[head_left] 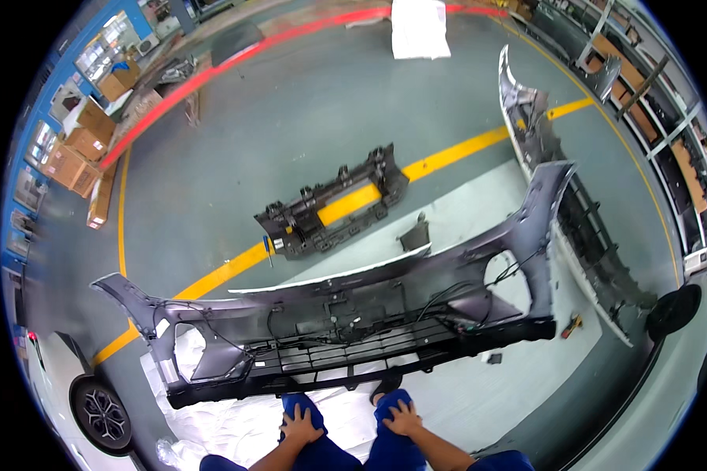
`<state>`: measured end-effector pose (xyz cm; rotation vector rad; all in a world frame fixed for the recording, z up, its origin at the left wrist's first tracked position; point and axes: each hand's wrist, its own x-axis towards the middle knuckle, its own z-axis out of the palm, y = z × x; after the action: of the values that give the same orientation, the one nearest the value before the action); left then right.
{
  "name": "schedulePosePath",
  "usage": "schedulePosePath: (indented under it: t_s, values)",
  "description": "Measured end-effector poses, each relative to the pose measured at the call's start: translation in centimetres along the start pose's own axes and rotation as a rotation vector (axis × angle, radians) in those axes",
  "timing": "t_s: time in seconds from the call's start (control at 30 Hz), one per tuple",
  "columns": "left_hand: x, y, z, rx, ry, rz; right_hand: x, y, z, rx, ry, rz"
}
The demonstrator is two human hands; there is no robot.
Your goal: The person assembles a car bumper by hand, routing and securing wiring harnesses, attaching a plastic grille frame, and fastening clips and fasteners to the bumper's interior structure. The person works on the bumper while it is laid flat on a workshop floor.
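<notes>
While both hands rest on the person's knees, the parts lie as follows, largest first.

Floor [306, 118]: grey-green painted concrete, crossed by a yellow stripe [448, 155] and edged by a red stripe [212, 71] at the far side.

Front bumper [353, 314]: grey car bumper lying inner side up on a pale sheet [463, 392], directly ahead of the knees; its black lower grille [346, 357] faces the person and black wiring runs across its inner face.

Second bumper [550, 173]: grey, lying lengthwise to the right, its near end just beside the front bumper's right corner.

Black carrier frame [334, 204]: lies on the yellow stripe, beyond the front bumper and apart from it.

Car wheel [102, 412]: at the lower left, with white bodywork above it.

Cardboard boxes [82, 141]: stacked at the far left wall.

Left hand [301, 428]: fingers spread, palm down on the left knee [302, 408], clad in blue trousers; holds nothing.

Right hand [404, 420]: fingers spread, palm down on the right knee [393, 400]; holds nothing.

Small orange tool [572, 324]: on the floor near the front bumper's right end.
</notes>
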<state>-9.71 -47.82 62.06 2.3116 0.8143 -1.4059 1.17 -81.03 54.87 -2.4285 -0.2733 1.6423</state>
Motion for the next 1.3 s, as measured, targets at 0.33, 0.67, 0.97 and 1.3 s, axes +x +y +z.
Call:
schedulePosePath:
  t_s: [0.33,0.67,0.97,1.3]
  values:
    - [-16.4,18.8,-19.4,-0.189,0.419,0.379,-6.9,6.6,-3.5,0.464,0.059,-0.044]
    - [-5.9,26.2,-30.5,-0.030,0.509,0.612,-3.1,7.9,-13.1,0.510,0.006,-0.025]
    - [10.2,33.9,-51.8,0.334,-0.142,0.647,0.7,-3.0,-34.3,0.398,0.045,0.266]
    - [19.9,34.2,-68.3,0.184,-0.396,0.485,-5.8,-21.7,-63.2,0.461,0.410,0.665]
